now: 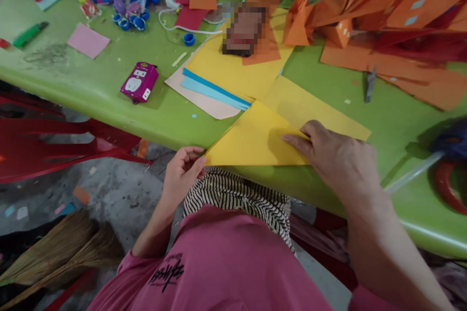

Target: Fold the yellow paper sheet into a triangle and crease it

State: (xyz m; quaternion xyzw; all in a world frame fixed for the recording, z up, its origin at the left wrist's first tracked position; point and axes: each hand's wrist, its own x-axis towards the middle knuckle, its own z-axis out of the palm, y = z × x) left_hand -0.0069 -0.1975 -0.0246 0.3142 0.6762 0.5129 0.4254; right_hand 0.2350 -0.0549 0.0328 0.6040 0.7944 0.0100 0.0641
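A yellow sheet of paper [251,138], folded into a triangle, lies at the near edge of the green table. My left hand [184,170] pinches its left corner between thumb and fingers. On its right side, my right hand [333,153] grips the paper with thumb and forefinger close together, the other fingers curled under and partly hidden. Another yellow sheet [317,107] shows just behind the triangle. Farther back, a stack of yellow paper [219,65] rests over light blue sheets [209,88] and a pale pink sheet [204,102].
A phone-like device [244,31], blurred out, sits on the stack. Folded orange paper shapes [339,14] crowd the back right, near a small cutter [370,85]. Leftward are a purple box [139,82], a green cutter [29,35] and blue caps [138,22]. A tape dispenser-like object [450,175] stands right.
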